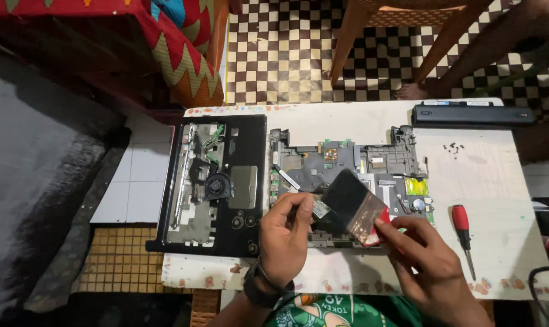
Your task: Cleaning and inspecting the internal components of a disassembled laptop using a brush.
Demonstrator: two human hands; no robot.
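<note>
On a small white table (498, 181) lies an opened laptop, and I describe every place from its bare motherboard (347, 160) in the middle.

To the left of the motherboard, just beside it, lies the black bottom case (250, 139) of the laptop, turned open, with a round fan (217, 184) inside and a grey rectangular pad next to the fan. The case hangs a little over the left edge of the table.

In front of the motherboard, at its near edge, is the left hand (286, 236). Its fingers are curled, and thumb and fingertips pinch a small component (321, 209) at the lower left corner of the brush; a dark watch sits on the wrist.

Over the near middle of the motherboard is a wide flat brush (350, 203) with black bristles, tilted, its bristles toward the board. The right hand (426, 260) is closed around the red handle of the brush, at the near right of the motherboard.

To the right of the motherboard, apart from it, a screwdriver (462, 233) with a red handle lies on the table. Farther right and behind, a few small dark screws (453, 147) lie together. Behind the motherboard on the right, at the far table edge, lies a long black battery (471, 114).
</note>
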